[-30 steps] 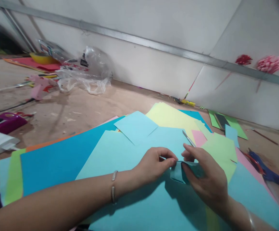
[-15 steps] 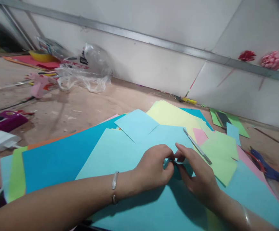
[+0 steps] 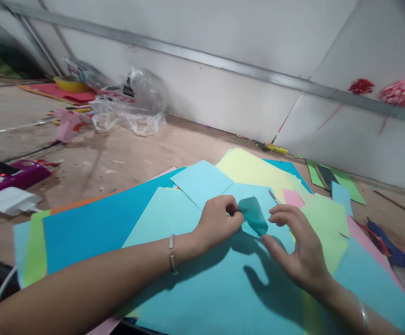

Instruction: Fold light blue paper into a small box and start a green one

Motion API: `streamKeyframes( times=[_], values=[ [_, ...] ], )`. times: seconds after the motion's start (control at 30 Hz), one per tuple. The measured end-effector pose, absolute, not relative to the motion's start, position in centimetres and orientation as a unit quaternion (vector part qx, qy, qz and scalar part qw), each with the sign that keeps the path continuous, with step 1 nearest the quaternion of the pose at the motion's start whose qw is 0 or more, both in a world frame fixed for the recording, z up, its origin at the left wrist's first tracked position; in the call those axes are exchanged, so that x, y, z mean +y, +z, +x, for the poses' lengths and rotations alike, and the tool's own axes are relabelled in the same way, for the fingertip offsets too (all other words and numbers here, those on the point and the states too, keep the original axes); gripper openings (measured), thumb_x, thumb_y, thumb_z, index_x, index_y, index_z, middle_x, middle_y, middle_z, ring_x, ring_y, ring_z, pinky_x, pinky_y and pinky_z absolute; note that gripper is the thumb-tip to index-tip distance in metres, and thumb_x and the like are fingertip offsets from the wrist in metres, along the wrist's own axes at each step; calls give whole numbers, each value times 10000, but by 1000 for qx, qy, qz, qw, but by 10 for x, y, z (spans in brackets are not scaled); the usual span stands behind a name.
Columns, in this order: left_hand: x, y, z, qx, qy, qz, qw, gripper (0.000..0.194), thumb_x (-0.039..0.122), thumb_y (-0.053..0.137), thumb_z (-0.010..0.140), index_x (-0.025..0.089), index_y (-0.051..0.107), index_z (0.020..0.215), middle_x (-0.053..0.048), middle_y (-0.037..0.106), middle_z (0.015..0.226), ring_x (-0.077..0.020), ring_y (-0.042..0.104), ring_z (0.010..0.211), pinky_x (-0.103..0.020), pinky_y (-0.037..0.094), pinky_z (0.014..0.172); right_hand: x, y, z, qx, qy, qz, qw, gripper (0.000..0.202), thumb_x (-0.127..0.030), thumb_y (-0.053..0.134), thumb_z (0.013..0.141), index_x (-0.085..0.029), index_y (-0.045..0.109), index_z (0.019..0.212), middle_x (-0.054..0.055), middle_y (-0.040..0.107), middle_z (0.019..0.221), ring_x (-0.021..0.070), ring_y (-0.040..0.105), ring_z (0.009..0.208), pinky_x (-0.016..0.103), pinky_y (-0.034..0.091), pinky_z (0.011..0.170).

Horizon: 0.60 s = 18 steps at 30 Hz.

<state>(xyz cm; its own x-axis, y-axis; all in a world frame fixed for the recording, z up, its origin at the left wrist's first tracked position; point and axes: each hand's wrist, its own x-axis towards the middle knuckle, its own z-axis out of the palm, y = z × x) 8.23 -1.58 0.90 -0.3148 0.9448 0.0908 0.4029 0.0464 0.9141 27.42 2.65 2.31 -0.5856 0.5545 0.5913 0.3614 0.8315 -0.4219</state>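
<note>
My left hand [image 3: 218, 217] pinches one end of a small piece of teal paper [image 3: 253, 215], folded or curled into a cone-like shape, and holds it above the sheets. On the other side, my right hand [image 3: 302, 246] is open, thumb and fingers spread around the paper's free end; whether the thumb touches it I cannot tell. Beneath both hands lies a large light blue sheet [image 3: 202, 288]. A silver pen [image 3: 274, 196] rests beyond the right fingers, mostly hidden by them. A smaller light blue square [image 3: 202, 181] lies behind the left hand.
Blue-handled scissors or pliers [image 3: 398, 253] lie at the right by green sheets [image 3: 326, 214]. At the left are a purple power strip [image 3: 31, 174], a white charger [image 3: 10, 201] and a pink glue gun [image 3: 66, 124]. A plastic bag [image 3: 143, 104] sits against the wall.
My right hand has let go of the teal paper and moved slightly right, its fingers spreading. The paper, hidden between the fingers before, now shows, still in my left hand.
</note>
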Motion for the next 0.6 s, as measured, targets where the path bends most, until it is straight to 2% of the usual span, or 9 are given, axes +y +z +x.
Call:
streamKeyframes(
  times=[0.13,0.27,0.33,0.5,0.6],
  values=[
    [-14,13,81,670,476,465,328,167,78,545,644,185,471,540,54,485,528,-109,467,559,-232,366,551,31,19,268,-878,164,-304,332,45,-230,578,873,-189,581,890,69,651,918,173,616,790,282,519,637],
    [-15,7,83,650,483,499,309,130,88,538,656,183,492,581,31,532,594,-121,490,604,-242,408,596,33,17,267,-858,239,-340,301,98,-227,546,895,-193,609,828,0,656,700,128,620,605,235,518,578],
    [-16,3,84,642,482,523,286,113,96,535,663,184,501,602,17,552,631,-130,503,632,-245,420,608,33,16,267,-855,236,-337,316,88,-218,566,883,-192,625,823,-3,674,701,124,629,596,223,517,571],
    [-18,-8,85,595,481,593,249,85,115,534,704,184,583,712,-14,631,739,-157,576,713,-261,461,653,31,12,266,-894,181,-252,323,132,-151,570,879,-193,690,913,27,722,863,136,679,769,225,534,699],
    [-21,-11,87,566,472,640,218,103,125,519,733,180,599,765,-31,657,781,-173,603,752,-286,474,692,28,10,265,-899,162,-245,325,134,-134,568,872,-188,690,883,22,702,818,126,658,721,214,513,655]
  ],
)
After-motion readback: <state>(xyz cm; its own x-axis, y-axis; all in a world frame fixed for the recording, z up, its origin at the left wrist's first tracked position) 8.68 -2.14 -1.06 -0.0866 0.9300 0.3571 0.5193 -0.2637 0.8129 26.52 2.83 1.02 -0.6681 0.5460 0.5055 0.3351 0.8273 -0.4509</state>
